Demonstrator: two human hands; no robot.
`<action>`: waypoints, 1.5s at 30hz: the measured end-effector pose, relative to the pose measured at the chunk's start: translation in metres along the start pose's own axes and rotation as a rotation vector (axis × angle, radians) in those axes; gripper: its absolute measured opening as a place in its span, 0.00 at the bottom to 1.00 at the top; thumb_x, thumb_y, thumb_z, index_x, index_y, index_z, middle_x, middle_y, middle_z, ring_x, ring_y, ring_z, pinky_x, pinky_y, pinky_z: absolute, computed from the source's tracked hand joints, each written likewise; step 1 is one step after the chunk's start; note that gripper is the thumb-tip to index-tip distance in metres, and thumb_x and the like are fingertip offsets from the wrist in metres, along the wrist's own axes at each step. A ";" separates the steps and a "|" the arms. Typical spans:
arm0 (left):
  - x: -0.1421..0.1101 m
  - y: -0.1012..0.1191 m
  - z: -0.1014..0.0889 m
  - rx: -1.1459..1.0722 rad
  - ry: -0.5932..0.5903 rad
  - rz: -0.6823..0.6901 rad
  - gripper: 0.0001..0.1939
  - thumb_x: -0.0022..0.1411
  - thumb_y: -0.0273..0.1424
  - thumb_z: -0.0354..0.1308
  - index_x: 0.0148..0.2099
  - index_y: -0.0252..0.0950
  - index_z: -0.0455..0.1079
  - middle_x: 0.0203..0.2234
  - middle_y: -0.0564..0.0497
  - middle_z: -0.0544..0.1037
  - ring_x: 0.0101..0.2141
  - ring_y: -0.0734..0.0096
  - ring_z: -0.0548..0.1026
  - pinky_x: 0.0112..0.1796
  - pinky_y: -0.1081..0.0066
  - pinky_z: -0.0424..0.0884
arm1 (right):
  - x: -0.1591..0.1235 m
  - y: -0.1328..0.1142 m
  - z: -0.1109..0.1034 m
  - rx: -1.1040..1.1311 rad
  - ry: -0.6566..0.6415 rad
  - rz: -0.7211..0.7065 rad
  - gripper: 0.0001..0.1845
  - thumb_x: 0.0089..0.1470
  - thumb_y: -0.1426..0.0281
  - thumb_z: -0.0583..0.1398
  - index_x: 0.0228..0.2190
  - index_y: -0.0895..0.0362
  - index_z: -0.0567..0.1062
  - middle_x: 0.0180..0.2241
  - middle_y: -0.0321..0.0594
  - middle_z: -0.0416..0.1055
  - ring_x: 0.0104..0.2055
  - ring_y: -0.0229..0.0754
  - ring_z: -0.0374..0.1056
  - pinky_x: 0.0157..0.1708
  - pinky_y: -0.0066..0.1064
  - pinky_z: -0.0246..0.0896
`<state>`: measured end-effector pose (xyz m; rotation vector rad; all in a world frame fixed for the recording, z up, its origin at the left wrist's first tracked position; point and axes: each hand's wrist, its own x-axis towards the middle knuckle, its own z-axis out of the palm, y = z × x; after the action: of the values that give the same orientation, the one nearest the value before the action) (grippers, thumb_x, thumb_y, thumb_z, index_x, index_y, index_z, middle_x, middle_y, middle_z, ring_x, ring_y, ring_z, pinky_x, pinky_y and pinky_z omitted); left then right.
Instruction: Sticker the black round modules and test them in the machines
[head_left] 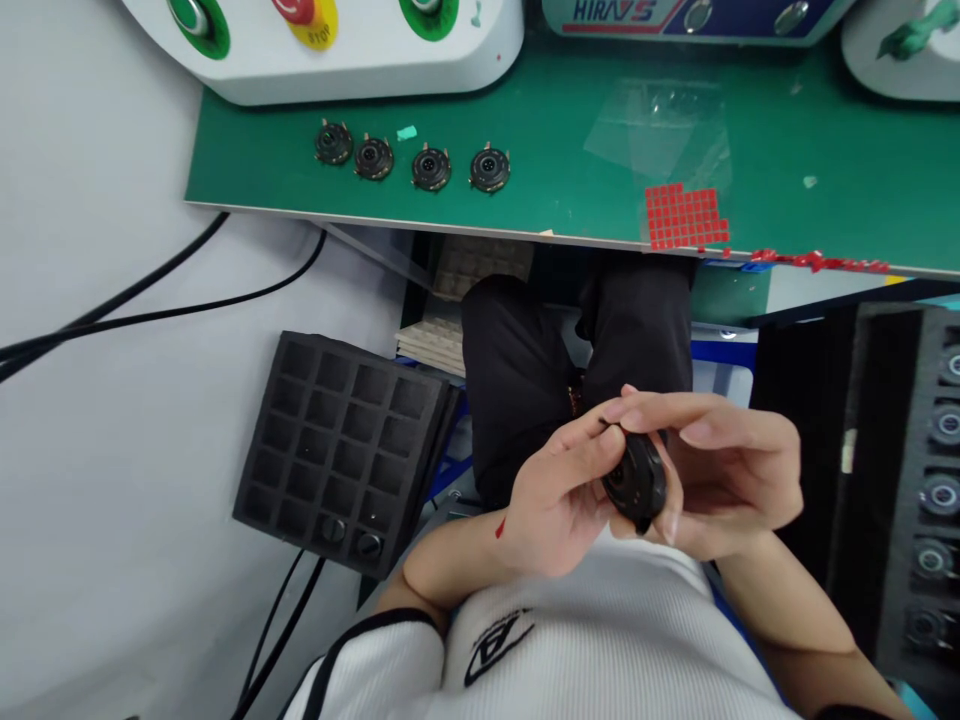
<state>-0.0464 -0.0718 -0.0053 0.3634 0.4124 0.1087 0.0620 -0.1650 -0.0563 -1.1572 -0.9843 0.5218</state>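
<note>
A round black watch case (636, 482) is held up in front of my lap, tilted with its edge toward me. My left hand (559, 490) grips it from the left, its thumb on the near face. From the right, my right hand (731, 460) holds the far side, with fingertips meeting the left fingers at the top rim. Fingers hide part of the case. On the green bench stand several similar round black watch cases (490, 168) with small tabs at their rims.
A sheet of red square stickers (682, 218) lies at the bench's front edge, beside red scraps (814, 261). At left is a black foam tray (337, 440) with two round pieces. Another foam tray (900, 560) at right holds several round parts. White button consoles (360, 75) line the back.
</note>
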 end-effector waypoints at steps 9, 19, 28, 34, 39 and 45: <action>-0.002 -0.001 -0.002 0.005 0.033 -0.006 0.17 0.61 0.44 0.60 0.38 0.34 0.65 0.19 0.54 0.69 0.17 0.78 0.64 0.18 0.77 0.55 | 0.001 -0.006 0.006 -0.059 0.013 -0.166 0.38 0.43 0.63 0.73 0.54 0.45 0.67 0.46 0.40 0.78 0.42 0.49 0.77 0.49 0.47 0.76; 0.012 0.008 -0.016 0.102 0.120 0.070 0.16 0.64 0.42 0.57 0.35 0.32 0.66 0.17 0.54 0.67 0.18 0.81 0.60 0.21 0.80 0.56 | 0.011 0.012 0.022 0.048 0.059 -0.109 0.32 0.43 0.75 0.71 0.49 0.51 0.67 0.48 0.43 0.74 0.51 0.46 0.74 0.54 0.42 0.72; 0.137 0.077 -0.063 0.859 0.447 0.512 0.12 0.58 0.37 0.59 0.39 0.33 0.68 0.23 0.55 0.71 0.19 0.77 0.68 0.26 0.74 0.65 | 0.010 0.036 -0.003 -0.099 0.492 0.192 0.12 0.58 0.75 0.61 0.43 0.52 0.67 0.40 0.39 0.74 0.39 0.38 0.76 0.43 0.32 0.72; 0.188 0.095 -0.070 1.447 0.727 0.746 0.13 0.60 0.31 0.60 0.47 0.36 0.71 0.34 0.49 0.78 0.37 0.64 0.76 0.45 0.64 0.69 | 0.010 0.047 -0.010 -0.123 0.467 0.333 0.07 0.58 0.73 0.61 0.39 0.52 0.69 0.33 0.35 0.75 0.33 0.35 0.74 0.37 0.28 0.71; 0.203 0.101 -0.076 1.755 0.944 0.767 0.11 0.60 0.34 0.62 0.44 0.36 0.75 0.42 0.42 0.78 0.48 0.49 0.71 0.52 0.51 0.65 | 0.022 0.051 -0.021 -0.122 0.483 0.340 0.06 0.57 0.74 0.61 0.37 0.52 0.70 0.31 0.34 0.75 0.32 0.34 0.73 0.35 0.27 0.69; 0.190 0.093 -0.074 1.710 0.871 1.158 0.12 0.59 0.26 0.55 0.44 0.33 0.77 0.42 0.41 0.77 0.47 0.53 0.72 0.50 0.53 0.67 | 0.038 0.052 -0.013 -0.177 0.434 0.354 0.06 0.57 0.77 0.61 0.31 0.53 0.72 0.25 0.30 0.73 0.29 0.31 0.71 0.33 0.23 0.67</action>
<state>0.0939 0.0717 -0.1052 2.2766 1.0580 1.0999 0.0993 -0.1236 -0.0914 -1.5391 -0.4582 0.4397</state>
